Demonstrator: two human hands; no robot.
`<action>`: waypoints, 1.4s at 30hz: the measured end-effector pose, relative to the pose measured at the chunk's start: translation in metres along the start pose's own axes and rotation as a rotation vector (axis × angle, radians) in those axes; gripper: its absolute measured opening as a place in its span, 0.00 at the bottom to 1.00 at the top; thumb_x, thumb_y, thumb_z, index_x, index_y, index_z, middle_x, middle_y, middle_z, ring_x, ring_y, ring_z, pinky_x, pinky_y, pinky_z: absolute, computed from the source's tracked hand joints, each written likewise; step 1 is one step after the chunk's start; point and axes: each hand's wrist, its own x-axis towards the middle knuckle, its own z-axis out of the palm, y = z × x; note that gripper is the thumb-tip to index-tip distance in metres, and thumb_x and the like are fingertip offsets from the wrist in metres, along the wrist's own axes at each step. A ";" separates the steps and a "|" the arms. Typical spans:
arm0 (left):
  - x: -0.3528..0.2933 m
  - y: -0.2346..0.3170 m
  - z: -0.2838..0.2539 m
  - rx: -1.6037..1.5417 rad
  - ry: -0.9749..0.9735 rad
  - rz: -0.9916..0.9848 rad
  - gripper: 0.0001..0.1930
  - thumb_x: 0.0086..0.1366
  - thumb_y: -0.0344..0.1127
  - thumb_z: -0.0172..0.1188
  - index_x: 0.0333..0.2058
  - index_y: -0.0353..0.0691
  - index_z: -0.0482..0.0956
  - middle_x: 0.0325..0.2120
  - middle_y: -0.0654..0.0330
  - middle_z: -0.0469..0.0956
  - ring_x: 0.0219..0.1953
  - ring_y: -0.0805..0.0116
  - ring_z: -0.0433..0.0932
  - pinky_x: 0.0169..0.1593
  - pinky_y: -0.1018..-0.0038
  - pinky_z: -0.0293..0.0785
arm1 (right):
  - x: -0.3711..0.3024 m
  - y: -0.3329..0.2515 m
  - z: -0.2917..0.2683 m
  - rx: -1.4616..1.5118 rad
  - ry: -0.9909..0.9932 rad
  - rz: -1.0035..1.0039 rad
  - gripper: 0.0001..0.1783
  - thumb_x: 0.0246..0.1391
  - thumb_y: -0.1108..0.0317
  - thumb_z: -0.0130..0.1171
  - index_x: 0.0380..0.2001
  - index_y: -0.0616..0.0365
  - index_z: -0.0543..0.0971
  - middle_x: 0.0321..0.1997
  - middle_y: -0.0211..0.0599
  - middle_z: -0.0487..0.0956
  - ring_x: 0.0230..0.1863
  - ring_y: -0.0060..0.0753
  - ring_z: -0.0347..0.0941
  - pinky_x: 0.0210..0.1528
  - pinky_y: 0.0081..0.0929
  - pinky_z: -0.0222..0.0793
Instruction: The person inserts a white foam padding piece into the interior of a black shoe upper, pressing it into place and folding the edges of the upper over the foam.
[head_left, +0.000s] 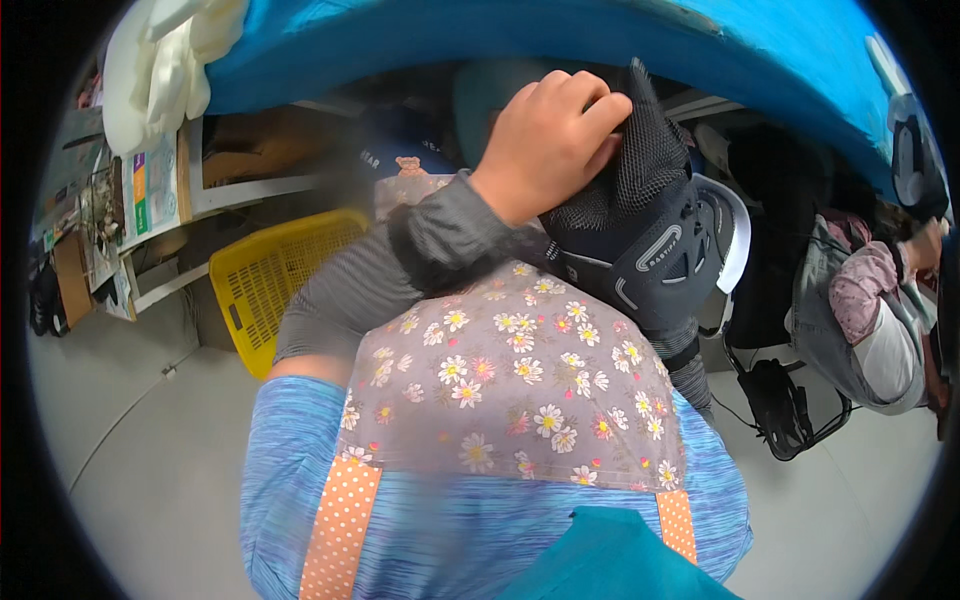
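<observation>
A dark grey-black shoe (650,245) with a mesh upper, pale raised trim and a white sole edge is held up in front of my chest. My left hand (550,145) reaches across from the left, its fingers curled closed on the black mesh at the top of the shoe. The fingertips are partly tucked out of sight. Behind and below the shoe, my right forearm shows in a dark striped sleeve (690,375). The shoe covers my right hand, so its fingers are hidden.
A blue-covered table edge (520,35) curves across the far side, with pale foam-like pieces (165,75) at its left. A yellow plastic basket (275,275) stands to the left, near shelving. At right are a black chair (785,410) and another person (880,310).
</observation>
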 end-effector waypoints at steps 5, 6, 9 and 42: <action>-0.015 0.018 -0.045 -0.524 -0.193 -0.067 0.17 0.56 0.38 0.72 0.40 0.33 0.80 0.35 0.51 0.81 0.35 0.57 0.82 0.39 0.69 0.78 | -0.007 0.001 -0.003 -0.031 0.050 0.020 0.32 0.60 0.63 0.57 0.65 0.60 0.64 0.59 0.43 0.73 0.60 0.39 0.70 0.60 0.35 0.67; -0.020 0.022 -0.048 -0.546 -0.247 -0.079 0.21 0.55 0.41 0.73 0.41 0.32 0.80 0.36 0.49 0.81 0.36 0.55 0.82 0.41 0.68 0.78 | -0.006 0.003 -0.005 -0.026 0.045 0.017 0.32 0.60 0.63 0.58 0.65 0.60 0.64 0.58 0.43 0.73 0.59 0.39 0.70 0.60 0.35 0.67; -0.032 0.024 -0.039 -0.546 -0.356 -0.104 0.32 0.52 0.51 0.74 0.45 0.28 0.77 0.40 0.45 0.80 0.42 0.47 0.81 0.47 0.64 0.77 | -0.009 0.008 -0.008 -0.045 0.048 0.035 0.32 0.60 0.63 0.58 0.65 0.60 0.64 0.58 0.43 0.73 0.59 0.39 0.70 0.60 0.35 0.67; -0.006 0.024 0.011 -1.331 -1.367 -0.240 0.26 0.55 0.39 0.70 0.50 0.29 0.76 0.44 0.50 0.81 0.46 0.63 0.78 0.52 0.69 0.73 | -0.019 0.033 -0.025 -0.250 0.109 0.119 0.35 0.58 0.64 0.62 0.66 0.58 0.63 0.56 0.41 0.75 0.58 0.37 0.71 0.58 0.34 0.68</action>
